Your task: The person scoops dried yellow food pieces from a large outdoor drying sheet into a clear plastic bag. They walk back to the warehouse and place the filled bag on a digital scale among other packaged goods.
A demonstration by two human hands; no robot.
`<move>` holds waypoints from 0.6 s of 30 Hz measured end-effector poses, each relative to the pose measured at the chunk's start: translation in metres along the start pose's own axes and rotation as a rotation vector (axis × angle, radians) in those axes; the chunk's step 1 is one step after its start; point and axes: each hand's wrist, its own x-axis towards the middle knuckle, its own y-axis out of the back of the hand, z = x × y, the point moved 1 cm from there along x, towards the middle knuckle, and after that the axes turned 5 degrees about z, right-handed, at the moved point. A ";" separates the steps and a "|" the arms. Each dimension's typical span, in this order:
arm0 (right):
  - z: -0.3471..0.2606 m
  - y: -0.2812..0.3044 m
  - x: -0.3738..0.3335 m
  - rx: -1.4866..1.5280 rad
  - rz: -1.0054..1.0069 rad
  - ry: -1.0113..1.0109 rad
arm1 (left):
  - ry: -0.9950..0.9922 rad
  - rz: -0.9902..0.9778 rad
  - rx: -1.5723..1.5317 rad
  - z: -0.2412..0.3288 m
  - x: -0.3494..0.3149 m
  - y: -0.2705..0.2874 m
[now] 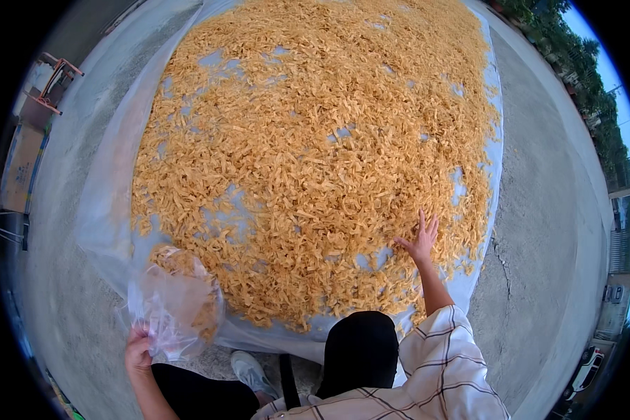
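Note:
A wide layer of dried yellow-brown strips lies spread over a pale plastic sheet. At the lower left, my left hand is closed on the edge of a clear plastic bag. Yellow-brown strips show in or through the bag; I cannot tell how many are inside it. My right hand reaches over the strips near the sheet's right side, its fingers spread and nothing in them. Whether its fingertips touch the strips is hard to tell.
Concrete ground borders the sheet on both sides. My shoe is at the sheet's near edge. A cardboard box and a reddish metal frame stand at the far left. Green trees and a parked white car are on the right.

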 end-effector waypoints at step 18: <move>-0.216 -0.043 0.000 0.054 -0.580 0.280 | 0.072 -0.192 0.015 -0.007 0.010 -0.012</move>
